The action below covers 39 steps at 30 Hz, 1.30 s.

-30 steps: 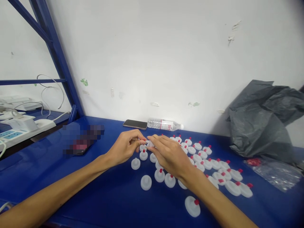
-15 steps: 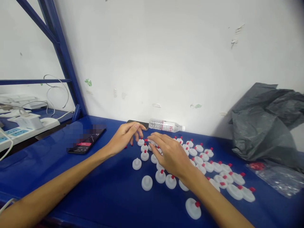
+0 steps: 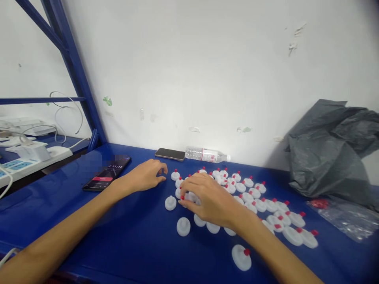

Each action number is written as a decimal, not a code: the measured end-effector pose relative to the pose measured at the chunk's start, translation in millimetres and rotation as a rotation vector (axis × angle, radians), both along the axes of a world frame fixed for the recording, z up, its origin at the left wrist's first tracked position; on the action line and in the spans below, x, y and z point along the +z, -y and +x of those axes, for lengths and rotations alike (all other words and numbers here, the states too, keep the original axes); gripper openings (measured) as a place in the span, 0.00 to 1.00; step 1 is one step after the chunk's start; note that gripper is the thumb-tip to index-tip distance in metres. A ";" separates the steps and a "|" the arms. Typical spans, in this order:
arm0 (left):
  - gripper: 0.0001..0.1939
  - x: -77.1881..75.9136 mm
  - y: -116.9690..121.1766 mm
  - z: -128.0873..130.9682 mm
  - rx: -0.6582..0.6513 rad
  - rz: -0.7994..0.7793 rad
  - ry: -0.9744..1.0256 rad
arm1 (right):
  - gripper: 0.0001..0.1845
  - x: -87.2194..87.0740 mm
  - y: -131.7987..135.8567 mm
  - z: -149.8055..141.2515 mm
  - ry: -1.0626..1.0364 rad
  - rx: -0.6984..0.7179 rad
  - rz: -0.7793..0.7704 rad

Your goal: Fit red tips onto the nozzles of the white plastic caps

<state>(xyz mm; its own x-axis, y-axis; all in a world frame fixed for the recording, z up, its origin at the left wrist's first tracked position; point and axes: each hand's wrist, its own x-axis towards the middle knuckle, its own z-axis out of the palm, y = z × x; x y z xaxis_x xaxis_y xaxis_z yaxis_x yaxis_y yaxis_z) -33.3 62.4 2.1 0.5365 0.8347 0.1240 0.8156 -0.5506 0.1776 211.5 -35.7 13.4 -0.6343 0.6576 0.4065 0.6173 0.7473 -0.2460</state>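
Many white round plastic pieces (image 3: 240, 187), most with a small red cap on the stem, stand in a cluster on the blue tabletop. My right hand (image 3: 204, 197) reaches over their left side, thumb and forefinger pinching a small red cap (image 3: 182, 198). Just left of those fingertips is a white piece (image 3: 170, 203) with a bare stem; another uncapped piece (image 3: 183, 227) sits nearer to me. My left hand (image 3: 149, 173) hovers low over the table left of the cluster, fingers curled, with a gap between thumb and fingers and nothing visible in it.
A dark phone (image 3: 170, 154) and a clear plastic bottle (image 3: 207, 155) lie by the wall. Another phone (image 3: 108, 173) with a lit screen is at left, near a power strip (image 3: 17, 169). A grey plastic bag (image 3: 328, 150) and a clear bag (image 3: 349, 221) occupy the right.
My left hand has drawn back left and down, uncovering the phone by the wall. My right hand has come lower and toward me, and a red cap now shows at its fingertips.
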 end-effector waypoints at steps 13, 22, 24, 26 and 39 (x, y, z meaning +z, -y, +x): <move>0.08 0.8 7.6 10.9 0.060 0.090 0.015 | 0.12 8.1 12.9 -9.5 0.009 0.081 -0.082; 0.09 16.6 21.6 25.5 -0.082 0.155 0.368 | 0.17 1.5 13.4 -14.3 0.034 0.109 -0.094; 0.10 20.8 25.5 27.4 -0.087 0.107 0.469 | 0.16 0.0 9.2 -12.3 -0.032 0.052 -0.032; 0.11 24.4 29.2 28.8 -0.083 0.072 0.566 | 0.13 -0.8 4.9 -9.4 -0.084 -0.024 0.019; 0.12 18.9 35.0 36.1 -0.190 -0.106 0.659 | 0.10 -6.7 -8.7 2.5 -0.181 -0.080 0.013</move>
